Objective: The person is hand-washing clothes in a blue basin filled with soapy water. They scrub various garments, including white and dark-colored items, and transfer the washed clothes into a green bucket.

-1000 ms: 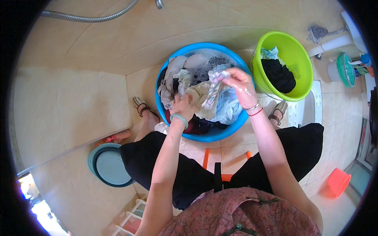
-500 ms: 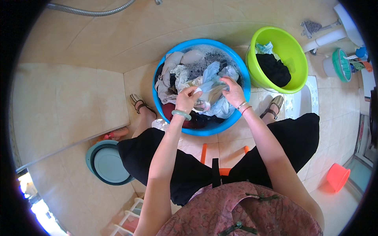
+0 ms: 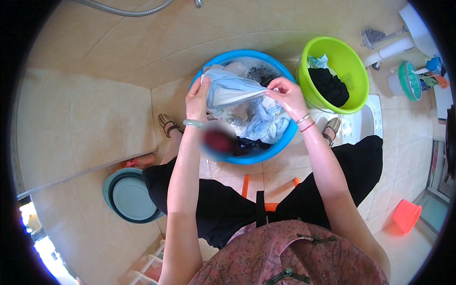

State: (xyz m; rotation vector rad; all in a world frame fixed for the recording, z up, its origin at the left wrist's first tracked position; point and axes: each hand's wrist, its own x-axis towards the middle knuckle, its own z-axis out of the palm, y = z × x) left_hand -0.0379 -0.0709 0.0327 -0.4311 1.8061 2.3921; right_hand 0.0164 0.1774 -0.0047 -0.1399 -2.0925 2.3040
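A light blue garment (image 3: 232, 88) is stretched between my two hands, above a large blue basin (image 3: 283, 142). My left hand (image 3: 197, 97) pinches one end of its edge, and my right hand (image 3: 289, 99) pinches the other, so a pale band runs taut between them. The rest of the cloth hangs into the basin. Wet laundry fills the basin: pale blue and white cloth (image 3: 266, 121), dark pieces (image 3: 249, 146) and a dark red one at the near left, partly blurred. Sudsy water (image 3: 259, 66) shows at the far side.
A lime green tub (image 3: 358, 80) with black clothing (image 3: 327, 88) stands right of the basin. Left of my knee is a grey-green basin (image 3: 135, 199). A coral bucket (image 3: 407, 216) sits at the right. Orange stool legs (image 3: 245, 186) show between my knees.
Both hands have moved apart, the left outward and away from me, the right slightly outward. The bunched blue cloth between them is now lifted and spread taut.
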